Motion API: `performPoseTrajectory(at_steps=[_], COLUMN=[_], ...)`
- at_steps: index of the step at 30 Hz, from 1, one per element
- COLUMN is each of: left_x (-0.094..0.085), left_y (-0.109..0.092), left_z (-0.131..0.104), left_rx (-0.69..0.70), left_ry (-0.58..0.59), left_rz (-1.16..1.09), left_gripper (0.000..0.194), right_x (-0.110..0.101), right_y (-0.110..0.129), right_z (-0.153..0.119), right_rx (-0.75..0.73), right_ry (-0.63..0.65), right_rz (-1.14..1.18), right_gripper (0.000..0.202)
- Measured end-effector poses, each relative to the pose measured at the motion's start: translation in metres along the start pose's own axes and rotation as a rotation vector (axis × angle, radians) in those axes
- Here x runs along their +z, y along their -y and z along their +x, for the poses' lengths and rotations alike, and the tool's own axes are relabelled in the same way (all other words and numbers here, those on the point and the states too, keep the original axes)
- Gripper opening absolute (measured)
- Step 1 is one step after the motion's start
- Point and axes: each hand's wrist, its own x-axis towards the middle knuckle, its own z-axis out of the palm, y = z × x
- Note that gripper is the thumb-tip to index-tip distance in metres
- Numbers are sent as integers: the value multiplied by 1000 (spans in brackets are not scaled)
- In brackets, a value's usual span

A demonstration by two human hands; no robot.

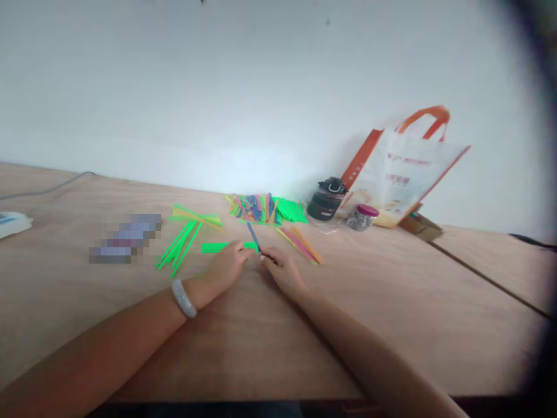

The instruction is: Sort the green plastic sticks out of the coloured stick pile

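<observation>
Head view: beyond the right hand and to its right stands a black bottle (324,200) with a black lid. Farther right is a clear jar (361,219) with a magenta lid; its greyish contents are too blurred to identify. Behind both, a white carrier bag (407,174) with orange handles stands against the wall (217,87); its contents cannot be determined.

Right hand (282,270): thumb and fingers closed, pinching a narrow blue strip (253,233) that slants up and leftward from the fingertips. Left hand (226,267): fingers drawn together, touching a green strip (211,248) that lies level and projects to the left of that hand; whether they grip or merely press it cannot be told.

Both forearms reach forward over the wooden table (435,325) and converge, hands just beside each other. Left wrist bears a pale bracelet (184,298).
</observation>
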Motion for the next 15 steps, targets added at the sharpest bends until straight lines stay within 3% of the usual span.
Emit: performPoseTrajectory(at_steps=[4, 7, 10, 15], left_x=[-10, -28, -45, -52], left_y=[-7, -5, 12, 54], left_z=[0, 3, 5, 4], left_rx=[-23, -57, -176, -515], left_ry=[23, 13, -10, 86], left_rz=[21, 94, 229, 388], left_gripper=[26, 24, 22, 24], right_x=[3, -4, -26, -67], right_y=[-2, -13, -34, -59], right_z=[3, 9, 14, 16], right_rx=[-28, 10, 67, 258], right_ry=[23, -104, -258, -267], right_rz=[-15, -76, -241, -661], right_gripper=[32, 36, 34, 27])
